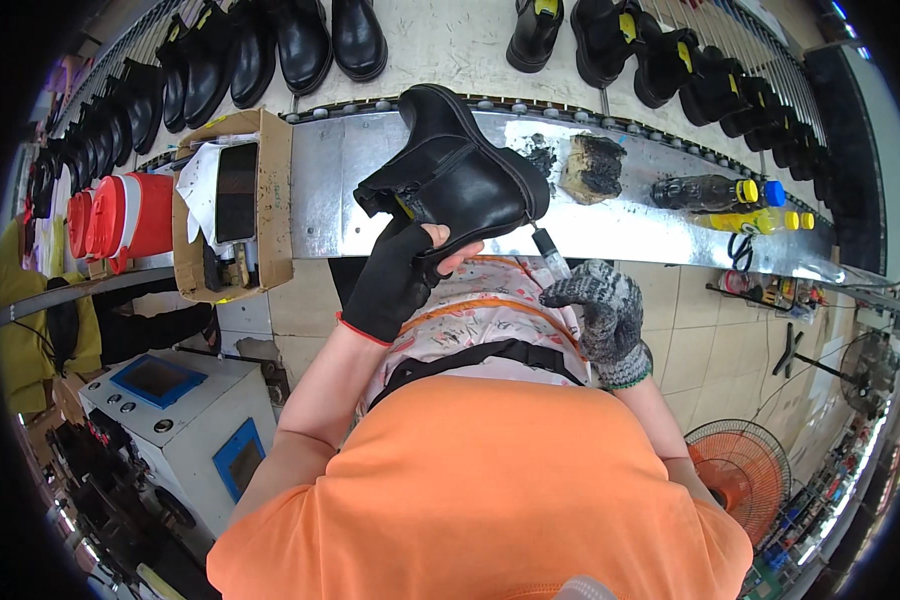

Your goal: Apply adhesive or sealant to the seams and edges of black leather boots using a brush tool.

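A black leather ankle boot (450, 175) lies tilted on its side in the air over the bench's front edge, its opening toward the left. My left hand (395, 275), in a black fingerless glove with red trim, is closed round the boot's underside, bare fingertips pressed on the leather. My right hand (610, 315), in a grey knitted glove, grips a small syringe-like tool (552, 256) with a clear barrel and a black collar. The tool's thin tip meets or nearly meets the lower right end of the boot, by the sole edge.
A black-stained sponge block (592, 170) sits on the metal bench (330, 150). Bottles (705, 193) with coloured caps stand to the right. At left are a cardboard box (275, 200) and a red jug (135, 215). Beyond, rows of boots (300, 45) line a conveyor. An orange fan (740, 480) is behind at right.
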Demonstrator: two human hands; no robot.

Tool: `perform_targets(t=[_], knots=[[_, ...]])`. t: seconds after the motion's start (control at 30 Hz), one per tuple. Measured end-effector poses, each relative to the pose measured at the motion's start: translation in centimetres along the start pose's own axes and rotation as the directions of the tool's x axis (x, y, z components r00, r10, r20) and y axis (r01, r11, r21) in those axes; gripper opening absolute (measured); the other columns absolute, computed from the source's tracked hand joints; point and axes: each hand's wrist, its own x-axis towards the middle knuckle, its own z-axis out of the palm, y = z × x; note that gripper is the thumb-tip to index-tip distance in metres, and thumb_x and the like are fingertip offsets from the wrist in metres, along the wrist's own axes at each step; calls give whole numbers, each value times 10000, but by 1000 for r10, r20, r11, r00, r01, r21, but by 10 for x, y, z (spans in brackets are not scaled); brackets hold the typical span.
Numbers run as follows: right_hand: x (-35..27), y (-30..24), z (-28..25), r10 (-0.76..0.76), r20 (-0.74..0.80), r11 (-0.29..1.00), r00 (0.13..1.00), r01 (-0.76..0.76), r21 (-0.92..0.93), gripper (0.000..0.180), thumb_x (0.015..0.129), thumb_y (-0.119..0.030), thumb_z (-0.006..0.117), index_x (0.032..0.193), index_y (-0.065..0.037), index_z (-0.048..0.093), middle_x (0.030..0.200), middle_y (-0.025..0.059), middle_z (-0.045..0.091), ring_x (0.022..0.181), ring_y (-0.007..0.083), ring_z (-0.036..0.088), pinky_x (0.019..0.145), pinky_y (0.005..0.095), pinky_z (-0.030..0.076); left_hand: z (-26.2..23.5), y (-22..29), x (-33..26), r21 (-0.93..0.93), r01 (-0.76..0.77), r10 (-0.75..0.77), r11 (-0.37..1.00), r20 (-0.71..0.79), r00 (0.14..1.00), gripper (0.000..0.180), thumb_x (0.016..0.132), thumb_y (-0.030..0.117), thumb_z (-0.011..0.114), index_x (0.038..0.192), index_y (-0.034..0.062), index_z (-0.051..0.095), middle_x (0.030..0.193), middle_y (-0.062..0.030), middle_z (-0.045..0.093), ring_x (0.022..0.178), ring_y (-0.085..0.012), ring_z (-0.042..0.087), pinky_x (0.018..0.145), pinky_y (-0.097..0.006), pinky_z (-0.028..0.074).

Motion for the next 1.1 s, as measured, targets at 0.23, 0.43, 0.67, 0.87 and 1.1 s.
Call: perform_targets(t=[0.23, 0.43, 0.67, 0.87, 1.1], knots=[[-3, 4, -1, 227, -136, 851, 964, -129, 508, 228, 812, -205, 570, 735, -11, 662, 717, 83, 602, 644, 200, 580, 568, 318, 447, -2, 9, 0, 26, -32, 30, 999, 62, 998, 348, 813, 44, 508, 1147, -50, 477, 1061, -183, 588, 929, -303, 640, 583, -197, 522], [3, 52, 14, 739, -50, 298, 671, -260, 918, 475, 884, -127, 501, 1332, -107, 345, 681, 54, 548, 453, 81, 473, 348, 215, 389, -6, 32, 21, 151, -100, 87, 983, 95, 992, 429, 811, 56, 527, 1219, -40, 434, 1119, -186, 572, 914, -306, 641, 578, -221, 526], [-23, 89, 77, 785, -101, 503, 612, -533, 681, 532, 826, -36, 550, 1309, -15, 330, 810, 69, 602, 603, 104, 569, 506, 216, 484, 5, 108, 160, 336, -132, 104, 932, 102, 989, 224, 822, 61, 599, 1019, -28, 539, 975, -114, 596, 797, -279, 658, 641, -270, 545], [-11, 104, 97, 819, -187, 444, 543, -391, 806, 501, 840, -34, 562, 1291, -56, 347, 857, 48, 571, 587, 95, 539, 475, 225, 445, 43, 129, 260, 851, -342, 557, 398, 72, 827, 408, 735, 299, 694, 950, -9, 536, 793, -169, 635, 700, -277, 659, 545, -355, 516], [-21, 137, 116, 667, -296, 744, 684, -633, 213, 275, 867, -283, 575, 1025, -58, 571, 698, 54, 570, 525, 122, 538, 479, 290, 430, 44, 105, 299, 950, -296, 772, -99, 261, 580, 722, 755, 560, 591, 1235, 31, 482, 1139, -220, 570, 1040, -362, 552, 884, -405, 434]])
